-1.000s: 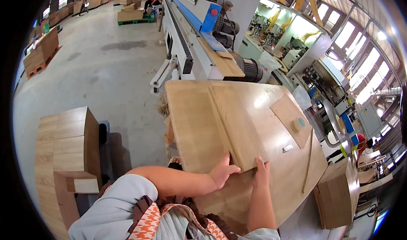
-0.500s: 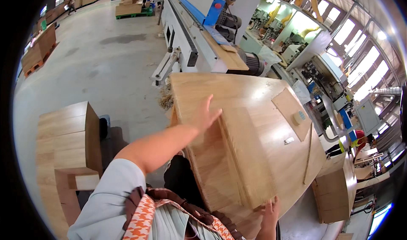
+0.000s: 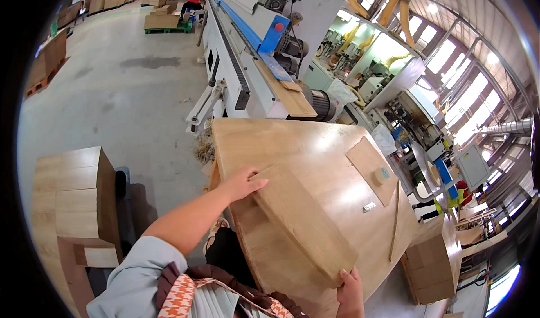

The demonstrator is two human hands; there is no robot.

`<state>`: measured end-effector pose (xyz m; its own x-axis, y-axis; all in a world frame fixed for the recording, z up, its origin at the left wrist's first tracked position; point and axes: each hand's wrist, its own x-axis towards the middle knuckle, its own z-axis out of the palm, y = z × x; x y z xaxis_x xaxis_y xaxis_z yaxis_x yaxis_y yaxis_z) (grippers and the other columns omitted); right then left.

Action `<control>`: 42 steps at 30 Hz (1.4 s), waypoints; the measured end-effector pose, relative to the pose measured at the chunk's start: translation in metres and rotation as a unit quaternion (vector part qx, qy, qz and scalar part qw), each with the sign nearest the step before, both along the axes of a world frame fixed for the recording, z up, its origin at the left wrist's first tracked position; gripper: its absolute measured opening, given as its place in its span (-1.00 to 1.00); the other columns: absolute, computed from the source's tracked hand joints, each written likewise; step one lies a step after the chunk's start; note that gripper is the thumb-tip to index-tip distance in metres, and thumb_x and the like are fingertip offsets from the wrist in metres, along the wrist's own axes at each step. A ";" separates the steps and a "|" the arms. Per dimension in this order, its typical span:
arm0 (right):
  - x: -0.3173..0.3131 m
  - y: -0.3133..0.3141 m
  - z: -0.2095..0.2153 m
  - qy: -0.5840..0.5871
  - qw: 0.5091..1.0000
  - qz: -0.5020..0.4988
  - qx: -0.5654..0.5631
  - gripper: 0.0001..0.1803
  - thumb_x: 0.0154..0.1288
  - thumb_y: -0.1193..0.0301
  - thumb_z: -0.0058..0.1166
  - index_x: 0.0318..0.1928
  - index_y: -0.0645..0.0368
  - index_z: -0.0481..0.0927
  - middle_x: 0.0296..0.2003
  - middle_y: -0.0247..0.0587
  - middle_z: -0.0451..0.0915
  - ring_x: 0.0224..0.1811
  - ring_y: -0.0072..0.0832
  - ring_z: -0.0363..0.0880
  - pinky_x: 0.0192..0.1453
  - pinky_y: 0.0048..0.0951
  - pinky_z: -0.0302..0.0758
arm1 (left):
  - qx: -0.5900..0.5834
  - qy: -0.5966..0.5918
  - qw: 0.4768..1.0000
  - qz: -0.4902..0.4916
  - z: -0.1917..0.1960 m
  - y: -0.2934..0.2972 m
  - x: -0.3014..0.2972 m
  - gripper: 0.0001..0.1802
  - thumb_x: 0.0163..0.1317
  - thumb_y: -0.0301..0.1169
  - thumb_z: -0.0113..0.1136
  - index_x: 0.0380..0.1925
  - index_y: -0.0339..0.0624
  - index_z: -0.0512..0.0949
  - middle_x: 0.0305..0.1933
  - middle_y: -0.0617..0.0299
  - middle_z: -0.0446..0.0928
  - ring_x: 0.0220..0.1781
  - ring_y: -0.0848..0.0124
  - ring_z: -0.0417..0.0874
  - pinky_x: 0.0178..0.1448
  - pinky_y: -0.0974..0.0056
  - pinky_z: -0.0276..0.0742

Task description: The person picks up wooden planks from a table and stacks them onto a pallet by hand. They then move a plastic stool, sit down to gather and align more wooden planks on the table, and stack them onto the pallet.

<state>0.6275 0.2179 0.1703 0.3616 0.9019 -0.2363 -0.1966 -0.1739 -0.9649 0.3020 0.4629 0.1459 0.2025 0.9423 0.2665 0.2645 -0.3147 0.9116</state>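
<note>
A long, light wood-grain board lies slantwise over the near part of a wood-topped table. My left hand is closed on its far left end, thumb over the top. At the near right end, my right hand pinches the corner, its thumb on top and the other fingers partly hidden. The board's long near edge faces me; whether its underside touches the table I cannot tell.
On the table lie a thin panel with a tape roll on it, a small packet and a narrow strip. Stacked panels stand at left, more panels at right. A long machine stands beyond.
My left hand, outstretched near the board's far end before, has come nearer and closed on it. The board has shifted toward me and left; my right hand keeps its corner.
</note>
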 end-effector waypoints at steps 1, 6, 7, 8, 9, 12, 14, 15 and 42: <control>0.003 0.007 0.000 0.031 0.999 0.018 0.013 -0.44 0.16 0.52 -0.09 0.19 0.30 0.15 -0.04 -0.13 0.40 -0.04 -0.41 0.37 0.05 -0.45 0.31 | 0.008 0.025 0.999 0.024 -0.005 -0.008 -0.013 -0.54 0.00 -0.07 0.17 -0.37 -0.31 0.53 -0.26 -0.02 0.51 -0.17 0.20 0.50 -0.09 0.23 0.39; 0.007 0.063 -0.005 -0.009 0.984 0.177 -0.029 -0.44 0.16 0.50 -0.05 0.19 0.30 0.17 0.00 -0.13 0.40 0.02 -0.37 0.38 0.06 -0.41 0.32 | -0.107 -0.045 0.987 0.107 -0.021 -0.059 -0.087 -0.36 -0.05 -0.15 0.23 0.01 -0.26 0.35 0.08 -0.05 0.31 0.11 0.21 0.33 0.10 0.18 0.28; 0.011 0.081 -0.003 -0.059 0.959 0.270 -0.060 -0.42 0.16 0.47 -0.04 0.20 0.31 0.16 0.03 -0.12 0.40 0.06 -0.35 0.37 0.08 -0.38 0.32 | -0.157 -0.159 0.970 0.098 -0.014 -0.069 -0.098 -0.30 -0.06 -0.18 0.25 0.08 -0.26 0.27 0.11 -0.01 0.29 0.13 0.24 0.31 0.14 0.20 0.24; 0.013 0.105 0.002 -0.101 0.936 0.322 -0.097 -0.40 0.18 0.44 -0.02 0.22 0.29 0.13 0.03 -0.13 0.40 0.06 -0.36 0.37 0.10 -0.37 0.31 | -0.203 -0.270 0.937 0.089 -0.009 -0.075 -0.109 -0.23 -0.07 -0.22 0.26 0.15 -0.26 0.20 0.13 0.04 0.28 0.16 0.27 0.29 0.18 0.22 0.20; 0.017 0.133 0.010 -0.143 0.908 0.372 -0.131 -0.37 0.19 0.41 -0.01 0.24 0.27 0.10 0.02 -0.14 0.41 0.06 -0.38 0.37 0.12 -0.36 0.30 | -0.201 -0.264 0.939 0.092 -0.007 -0.079 -0.118 -0.23 -0.07 -0.22 0.26 0.15 -0.26 0.20 0.13 0.04 0.28 0.16 0.27 0.29 0.18 0.22 0.20; 0.002 0.247 0.041 -0.269 0.919 0.282 -0.061 -0.46 0.28 0.32 -0.10 0.24 0.16 0.14 -0.01 -0.12 0.45 0.02 -0.39 0.42 0.03 -0.34 0.41 | -0.184 -0.243 0.949 0.081 -0.009 -0.090 -0.138 -0.19 -0.07 -0.24 0.25 0.17 -0.27 0.15 0.16 0.10 0.25 0.19 0.30 0.26 0.23 0.26 0.14; -0.018 0.330 0.056 -0.123 0.975 0.182 -0.024 -0.47 0.24 0.23 -0.03 0.16 0.17 0.22 0.03 -0.07 0.39 -0.03 -0.29 0.45 0.00 -0.29 0.44 | -0.161 -0.236 0.956 0.066 -0.016 -0.092 -0.135 -0.21 -0.05 -0.26 0.24 0.17 -0.28 0.14 0.15 0.12 0.26 0.18 0.33 0.26 0.23 0.27 0.14; -0.059 0.356 0.071 -0.143 0.980 0.136 -0.033 -0.46 0.22 0.19 -0.01 0.12 0.20 0.25 0.05 -0.02 0.36 -0.05 -0.27 0.46 -0.05 -0.28 0.46 | -0.162 -0.232 0.956 0.073 -0.018 -0.095 -0.135 -0.21 -0.05 -0.26 0.24 0.17 -0.28 0.14 0.15 0.12 0.26 0.18 0.33 0.26 0.23 0.27 0.14; 0.018 0.158 0.047 0.049 0.994 0.004 0.097 -0.71 0.17 0.52 -0.19 -0.09 0.40 0.35 -0.27 -0.01 0.51 -0.40 -0.27 0.56 -0.43 -0.32 0.57 | -0.295 -0.393 0.871 0.013 -0.030 -0.064 -0.151 -0.53 0.13 -0.05 0.06 -0.07 -0.11 0.42 -0.09 0.29 0.48 -0.04 0.43 0.45 0.02 0.28 0.32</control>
<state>0.6454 0.3755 0.2176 0.3385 0.9366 -0.0905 -0.2901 0.0124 -0.9569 0.1508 0.3987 0.1158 0.1523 0.9637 -0.2194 -0.5142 0.2668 0.8151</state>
